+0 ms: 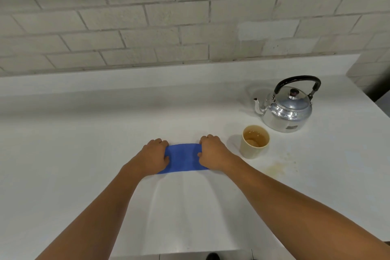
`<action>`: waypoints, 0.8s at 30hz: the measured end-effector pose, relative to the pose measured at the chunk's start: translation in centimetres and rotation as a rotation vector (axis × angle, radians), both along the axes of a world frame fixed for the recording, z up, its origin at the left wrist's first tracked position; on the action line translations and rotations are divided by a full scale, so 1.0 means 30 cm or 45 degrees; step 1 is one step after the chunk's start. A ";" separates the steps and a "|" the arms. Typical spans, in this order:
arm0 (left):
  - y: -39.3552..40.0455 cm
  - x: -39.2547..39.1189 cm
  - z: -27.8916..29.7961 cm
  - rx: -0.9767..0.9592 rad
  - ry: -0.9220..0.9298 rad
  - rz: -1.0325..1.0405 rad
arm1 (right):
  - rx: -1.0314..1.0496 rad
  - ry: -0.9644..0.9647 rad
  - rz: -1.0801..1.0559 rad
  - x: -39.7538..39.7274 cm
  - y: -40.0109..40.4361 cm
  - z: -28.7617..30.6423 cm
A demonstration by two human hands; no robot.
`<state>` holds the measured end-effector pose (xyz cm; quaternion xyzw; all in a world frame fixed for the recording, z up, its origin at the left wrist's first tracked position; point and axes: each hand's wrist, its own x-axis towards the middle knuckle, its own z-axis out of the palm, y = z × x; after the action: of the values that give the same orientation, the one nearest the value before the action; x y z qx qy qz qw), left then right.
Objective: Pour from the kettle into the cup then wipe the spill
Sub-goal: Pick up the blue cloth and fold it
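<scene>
A white bench (84, 133) runs along a pale grey brick wall (147, 17). Even, soft light falls across both.

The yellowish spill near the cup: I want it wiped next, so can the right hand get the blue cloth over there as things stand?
Probably yes. The spill lies on bare counter just beside the right hand, nearer the person than the cup; nothing stands between.

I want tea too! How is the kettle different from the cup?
The kettle is shiny silver metal; the cup is plain beige. The kettle has a black handle, a spout and a lid; the cup has none and is open, showing brownish liquid. The kettle is bigger. Both stand upright on the white counter.
</scene>
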<state>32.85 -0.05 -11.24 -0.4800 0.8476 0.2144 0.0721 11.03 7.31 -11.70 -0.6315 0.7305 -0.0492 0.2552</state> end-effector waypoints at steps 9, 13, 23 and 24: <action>0.010 0.041 0.051 0.228 0.310 0.195 | -0.053 -0.243 -0.144 0.001 0.018 0.007; 0.043 0.054 0.096 0.294 0.451 0.295 | -0.149 -0.525 -0.288 -0.012 0.068 0.027; 0.227 -0.032 0.163 0.472 0.759 0.444 | -0.290 -0.959 -0.578 -0.145 0.354 0.105; 0.258 -0.057 0.157 0.467 0.757 0.455 | -0.289 -0.970 -0.618 -0.171 0.394 0.105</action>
<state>31.16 7.69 -6.52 -0.5162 0.6820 0.5013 -0.1305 5.91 19.11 -8.55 -0.4033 0.7012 -0.4156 0.4159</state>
